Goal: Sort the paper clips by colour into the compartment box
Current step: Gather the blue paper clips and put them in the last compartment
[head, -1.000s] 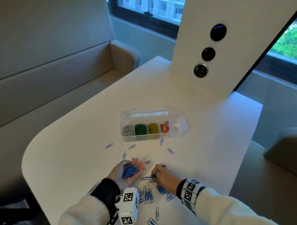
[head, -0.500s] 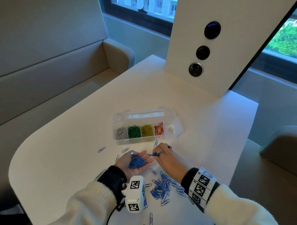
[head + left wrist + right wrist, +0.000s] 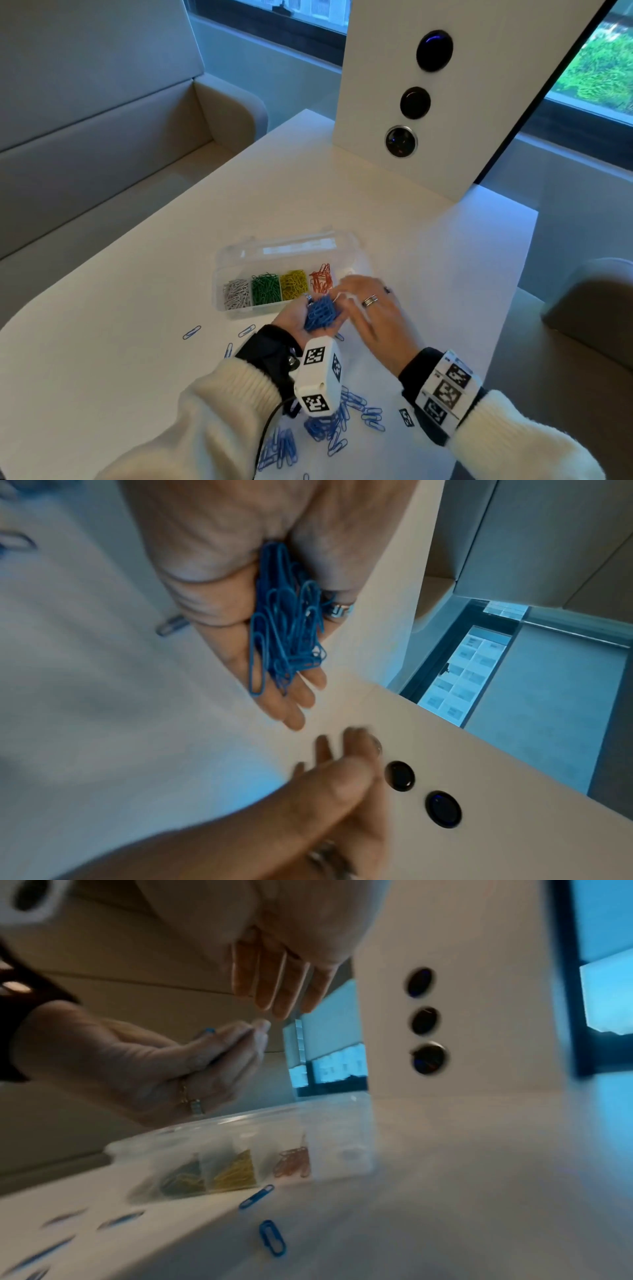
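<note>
While the clear plastic compartment box (image 3: 236,255) sat open on the white table (image 3: 411,240), the left hand (image 3: 301,317) cupped a bunch of blue wire paper clips (image 3: 320,313) just in front of it. The right hand (image 3: 371,313) hovered alongside, fingers loose, gripping nothing. More blue clips (image 3: 329,425) lay scattered nearer the person.

Both hands raised, close together, fingertips nearly meeting.
Left hand (image 3: 310,317) palm-up and cupped, fingers loosely curled around a bundle of blue wire paper clips (image 3: 321,312). Right hand (image 3: 371,317) palm-down beside it, fingers (image 3: 274,988) straight and together, holding nothing visible; motion-blurred.
</note>
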